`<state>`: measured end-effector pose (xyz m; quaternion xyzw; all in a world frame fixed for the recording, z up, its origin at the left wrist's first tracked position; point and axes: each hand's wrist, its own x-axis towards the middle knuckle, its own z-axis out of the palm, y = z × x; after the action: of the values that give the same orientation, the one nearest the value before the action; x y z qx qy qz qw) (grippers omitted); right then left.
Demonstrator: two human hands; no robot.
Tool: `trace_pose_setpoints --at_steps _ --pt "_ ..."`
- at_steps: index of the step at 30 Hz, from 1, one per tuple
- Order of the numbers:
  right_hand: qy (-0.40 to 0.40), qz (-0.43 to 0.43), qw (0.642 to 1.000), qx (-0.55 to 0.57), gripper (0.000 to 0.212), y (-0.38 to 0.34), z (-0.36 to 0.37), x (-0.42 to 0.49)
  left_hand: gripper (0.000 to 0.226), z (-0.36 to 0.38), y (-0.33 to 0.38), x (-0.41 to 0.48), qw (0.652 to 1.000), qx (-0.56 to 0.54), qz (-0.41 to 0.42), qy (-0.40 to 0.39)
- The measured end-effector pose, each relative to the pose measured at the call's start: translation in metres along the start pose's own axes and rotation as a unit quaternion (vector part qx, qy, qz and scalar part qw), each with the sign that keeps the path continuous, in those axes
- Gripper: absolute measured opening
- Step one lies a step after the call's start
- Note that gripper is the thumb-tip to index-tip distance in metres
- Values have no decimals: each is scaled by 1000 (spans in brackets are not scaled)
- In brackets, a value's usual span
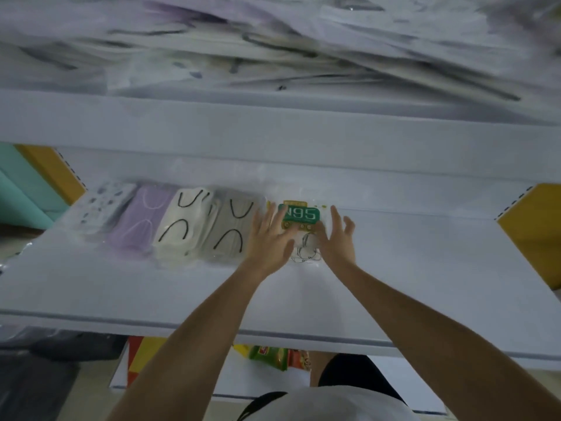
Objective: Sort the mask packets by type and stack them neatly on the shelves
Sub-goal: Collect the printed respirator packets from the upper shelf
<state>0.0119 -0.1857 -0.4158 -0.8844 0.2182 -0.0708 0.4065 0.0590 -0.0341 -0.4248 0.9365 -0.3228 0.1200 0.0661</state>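
Blurred heap point(273, 50) above; I couldn't read types. Straight-fingered left hand point(268, 235), right hand point(337, 238) part-covered N95 packet point(301, 214); row of packets point(182, 229) lay beside on shelf point(425, 268).

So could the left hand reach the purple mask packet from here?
Probably yes. The left hand lies flat on the N95 packet; the purple packet lies uncovered along the same shelf, only two flat packets between.

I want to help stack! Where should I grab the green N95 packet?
Take the N95 packet by its two side edges, reaching in from the front. It lies flat on the shelf, and the left hand and right hand sit at those edges.
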Motion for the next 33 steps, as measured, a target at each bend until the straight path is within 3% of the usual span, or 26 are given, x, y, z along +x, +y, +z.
trace_pose_setpoints --at_steps 1,4,8,14,20,24,33 --pt "-18 -28 998 -54 63 6 2 -7 45 3 -3 -2 999 20 28 -18" --pt "-97 -77 976 -177 81 26 9 -15 90 12 -14 -6 992 60 59 -94" --pt "-97 -63 976 -185 81 23 27 -2 110 22 -17 3 993 64 23 -101" --pt "-108 -57 972 -201 77 3 36 30 85 16 -20 27 985 103 -60 -126" --pt "-110 -90 940 -309 85 -4 31 39 77 20 -26 22 980 66 -153 -109" --pt "-82 -127 912 -382 96 -4 17 34 74 14 -30 5 982 66 -145 -99" --pt "-168 -280 861 -389 75 -18 -9 -55 59 -42 -41 -87 987 27 -57 -145"
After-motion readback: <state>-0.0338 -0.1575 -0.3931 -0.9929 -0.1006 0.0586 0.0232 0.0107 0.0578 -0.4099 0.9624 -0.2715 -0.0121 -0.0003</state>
